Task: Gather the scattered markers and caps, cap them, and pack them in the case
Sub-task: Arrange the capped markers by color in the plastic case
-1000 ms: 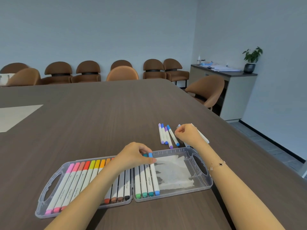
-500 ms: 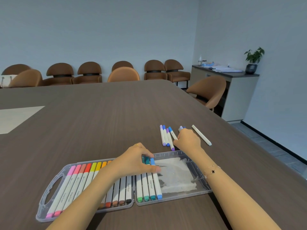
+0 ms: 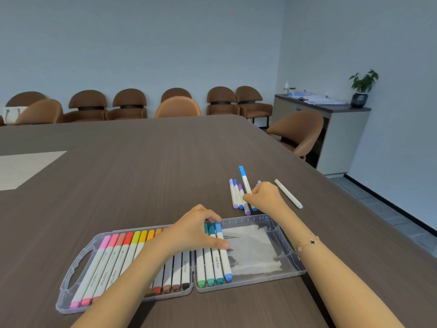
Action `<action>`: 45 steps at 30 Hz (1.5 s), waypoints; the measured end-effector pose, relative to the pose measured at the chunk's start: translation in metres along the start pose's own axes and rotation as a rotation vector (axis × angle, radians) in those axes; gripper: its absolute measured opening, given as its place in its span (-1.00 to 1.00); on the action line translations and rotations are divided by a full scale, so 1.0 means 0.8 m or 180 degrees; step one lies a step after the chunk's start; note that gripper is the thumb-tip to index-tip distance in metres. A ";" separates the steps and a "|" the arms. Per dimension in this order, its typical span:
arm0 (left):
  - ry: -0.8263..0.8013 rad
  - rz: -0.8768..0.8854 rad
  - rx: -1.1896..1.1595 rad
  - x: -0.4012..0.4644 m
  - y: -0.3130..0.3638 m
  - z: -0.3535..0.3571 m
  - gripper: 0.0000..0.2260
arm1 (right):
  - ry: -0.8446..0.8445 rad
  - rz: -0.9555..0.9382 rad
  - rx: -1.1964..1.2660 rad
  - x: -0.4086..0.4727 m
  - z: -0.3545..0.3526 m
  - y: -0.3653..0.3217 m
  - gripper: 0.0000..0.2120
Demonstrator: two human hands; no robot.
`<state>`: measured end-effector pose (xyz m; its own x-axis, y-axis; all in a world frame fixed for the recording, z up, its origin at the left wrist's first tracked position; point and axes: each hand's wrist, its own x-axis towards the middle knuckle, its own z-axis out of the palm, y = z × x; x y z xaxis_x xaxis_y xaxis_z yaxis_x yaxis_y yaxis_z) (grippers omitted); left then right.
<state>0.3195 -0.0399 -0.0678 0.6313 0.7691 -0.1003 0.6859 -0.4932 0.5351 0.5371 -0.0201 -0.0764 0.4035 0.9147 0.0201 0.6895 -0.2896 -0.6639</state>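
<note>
Your two arms are bare, with no sleeves on them. Your left hand [image 3: 197, 233] has a thin gold ring [image 3: 196, 208] on one finger. Your right hand [image 3: 264, 197] has a thin chain bracelet [image 3: 307, 243] at the wrist, with a small dark clover charm.

Case [image 3: 287, 261] under left hand [image 3: 198, 233]; packed markers [image 3: 214, 259] beneath its fingers; loose markers [image 3: 236, 194] left of right hand [image 3: 264, 197], single marker [image 3: 288, 194] right.
</note>
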 end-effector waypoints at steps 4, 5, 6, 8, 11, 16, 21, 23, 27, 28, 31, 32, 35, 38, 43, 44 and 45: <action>-0.0207 -0.0077 -0.0076 0.002 0.000 0.001 -0.45 | -0.0226 0.0024 0.0100 -0.004 -0.004 -0.005 -0.72; -0.0214 -0.0078 -0.0108 0.002 0.000 0.002 -0.45 | -0.0317 0.0050 0.0162 -0.005 -0.007 -0.007 -0.75; -0.0211 -0.0071 -0.0138 0.002 -0.001 0.003 -0.46 | -0.0473 0.0103 0.0312 -0.009 -0.011 -0.010 -0.79; -0.0217 -0.0037 -0.0176 0.002 -0.004 0.004 -0.49 | -0.1033 0.0263 0.0860 -0.017 -0.024 -0.017 -0.85; 0.0267 -0.0027 -0.0579 0.007 -0.014 0.002 -0.67 | -0.1998 0.0257 0.1315 -0.026 -0.041 -0.023 -0.82; 0.1341 -0.0411 -0.2307 0.018 -0.014 -0.017 -0.82 | -0.2988 0.0032 0.1060 -0.032 -0.048 -0.023 -0.78; 0.1019 -0.0395 -0.2679 0.024 0.010 -0.011 -0.81 | -0.3346 -0.0108 0.0942 -0.034 -0.044 -0.023 -0.84; 0.0990 -0.0499 -0.2780 0.026 0.010 -0.007 -0.81 | -0.3480 -0.0137 0.0955 -0.036 -0.045 -0.023 -0.84; 0.0645 -0.0556 -0.3390 0.024 0.006 -0.005 -0.79 | -0.3602 -0.0125 0.0909 -0.036 -0.046 -0.023 -0.75; 0.0543 -0.0551 -0.3476 0.023 0.004 -0.008 -0.78 | -0.3539 -0.0138 0.0908 -0.035 -0.049 -0.022 -0.72; 0.0273 -0.0614 -0.2917 0.018 -0.004 -0.018 -0.77 | -0.2752 -0.0056 0.0662 -0.021 -0.050 -0.015 -0.73; 0.0181 -0.0635 -0.2753 0.016 -0.004 -0.019 -0.77 | -0.2232 -0.0044 0.0348 -0.013 -0.045 -0.010 -0.74; -0.0109 -0.0660 -0.2562 0.012 0.003 -0.017 -0.78 | -0.0738 -0.0239 -0.0369 0.007 -0.013 -0.002 -0.72; -0.0023 -0.0502 -0.1820 0.015 0.007 -0.008 -0.80 | -0.0307 -0.0615 -0.0670 0.006 0.013 -0.002 -0.70; 0.0181 -0.0223 -0.0852 0.022 -0.002 0.001 -0.83 | 0.0137 -0.0693 -0.0858 0.011 0.027 0.002 -0.73; 0.0209 -0.0171 -0.0813 0.022 -0.003 0.001 -0.83 | 0.0205 -0.0654 -0.0882 0.010 0.029 0.003 -0.70; 0.0230 -0.0130 -0.0772 0.022 -0.003 0.002 -0.83 | 0.0253 -0.0653 -0.0913 0.009 0.031 0.003 -0.70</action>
<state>0.3295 -0.0260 -0.0721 0.5713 0.8177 -0.0703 0.5979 -0.3559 0.7182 0.5264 -0.0071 -0.0964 0.2770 0.9405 0.1968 0.8971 -0.1797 -0.4036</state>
